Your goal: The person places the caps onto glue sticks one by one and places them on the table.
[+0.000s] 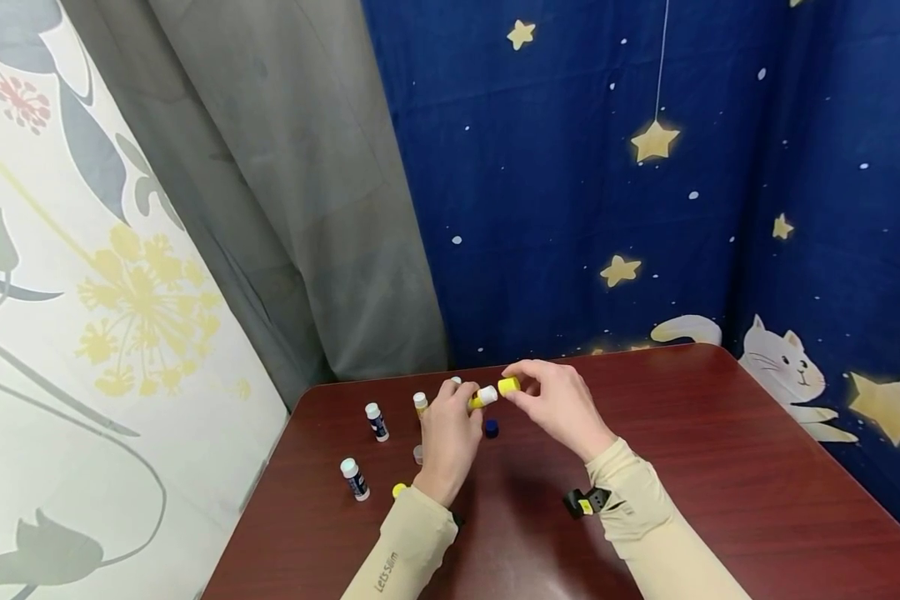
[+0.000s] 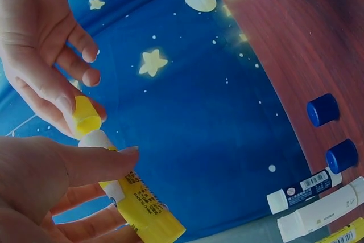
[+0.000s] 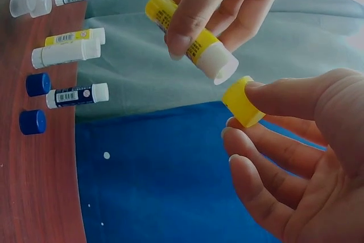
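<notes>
Above the table, my left hand (image 1: 448, 437) grips a yellow glue stick (image 2: 149, 211) between thumb and fingers. Its white collar (image 3: 219, 65) is uncovered and points toward my right hand (image 1: 562, 407). That hand pinches a yellow cap (image 3: 240, 105) between thumb and fingertips, its other fingers loosely bent. In the right wrist view, a small gap separates cap and collar. The left wrist view has the cap's open end right at the collar.
Uncapped glue sticks stand on the table (image 1: 720, 467): navy ones (image 3: 77, 96), a white one (image 3: 65, 53) and another yellow one (image 3: 60, 38). Loose blue caps (image 2: 323, 110), clear caps (image 3: 23, 3) and a yellow cap (image 1: 399, 490) lie among them. Curtains (image 1: 570, 192) hang behind.
</notes>
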{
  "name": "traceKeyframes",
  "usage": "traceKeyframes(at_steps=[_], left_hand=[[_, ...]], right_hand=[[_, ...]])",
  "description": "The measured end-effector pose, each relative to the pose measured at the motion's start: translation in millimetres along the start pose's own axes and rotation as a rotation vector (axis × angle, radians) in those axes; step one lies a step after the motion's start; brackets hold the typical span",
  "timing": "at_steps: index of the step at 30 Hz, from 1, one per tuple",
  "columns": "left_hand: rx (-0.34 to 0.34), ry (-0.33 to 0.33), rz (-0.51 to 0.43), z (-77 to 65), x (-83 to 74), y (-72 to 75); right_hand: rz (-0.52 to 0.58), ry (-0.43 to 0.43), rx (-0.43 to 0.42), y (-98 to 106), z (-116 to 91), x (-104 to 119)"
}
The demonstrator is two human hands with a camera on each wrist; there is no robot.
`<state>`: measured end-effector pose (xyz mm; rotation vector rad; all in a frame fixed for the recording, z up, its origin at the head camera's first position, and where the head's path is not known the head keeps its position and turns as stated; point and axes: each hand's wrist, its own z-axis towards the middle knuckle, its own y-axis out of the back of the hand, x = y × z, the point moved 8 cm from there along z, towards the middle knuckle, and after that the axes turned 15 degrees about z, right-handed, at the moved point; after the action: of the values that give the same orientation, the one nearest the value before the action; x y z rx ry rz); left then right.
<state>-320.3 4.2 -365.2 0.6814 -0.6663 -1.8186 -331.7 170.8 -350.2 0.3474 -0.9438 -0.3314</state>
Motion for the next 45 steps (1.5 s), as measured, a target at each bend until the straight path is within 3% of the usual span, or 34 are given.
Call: traceKeyframes(at_steps=[8,22,45], left_hand=[[-0.033,-0.01,0.04,3.0,2.5,-0.2],[-0.023,-0.025,0.062,5.3,4.0,-2.7],[-0.023,-0.048,0.064,2.9,2.2,-3.1]], right_hand=[[0.001,-0.003,-0.002,-7,3,-1],[0.019,-0.045,0.009,-16,4,-3],[-0.038,0.012,0.024,-22,5,1]])
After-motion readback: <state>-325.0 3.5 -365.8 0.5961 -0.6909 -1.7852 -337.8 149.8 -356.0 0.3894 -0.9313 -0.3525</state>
